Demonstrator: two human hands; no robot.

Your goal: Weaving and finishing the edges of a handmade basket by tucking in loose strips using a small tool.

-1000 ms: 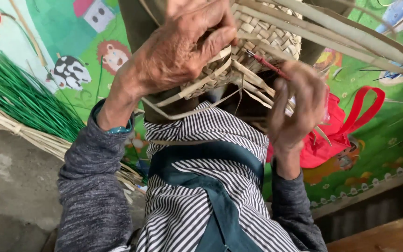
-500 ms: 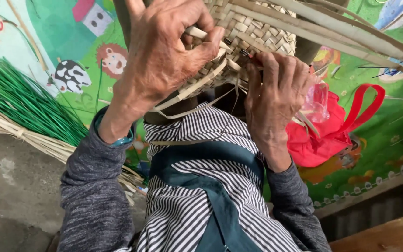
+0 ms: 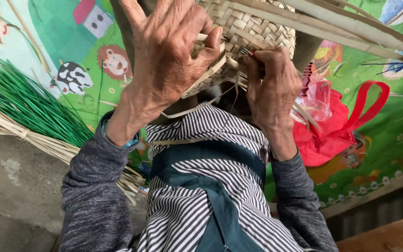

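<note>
1. The left hand (image 3: 164, 65) is big in the head view. Its fingers are spread and curled over the side of a woven basket (image 3: 248, 28), and the thumb (image 3: 211, 46) presses on the basket's edge
2. The right hand (image 3: 271, 88) is just beside the left hand, on the bottom edge of the same basket. Its fingertips are pressed together, pinching a thin red-tipped tool (image 3: 247, 51) against the weave
3. Loose pale strips (image 3: 197, 109) hang down from the basket, under both hands
4. Long flat strips (image 3: 350, 32) stick out of the basket, up and past the right hand
5. Behind the right hand lie a red bag (image 3: 336, 130) and a clear plastic bottle (image 3: 316, 95)
6. Past the left wrist there is a bunch of green sticks (image 3: 24, 107) and a bundle of pale straw (image 3: 38, 140)
7. All of this sits on a bright play mat (image 3: 388, 140) with animal pictures
</note>
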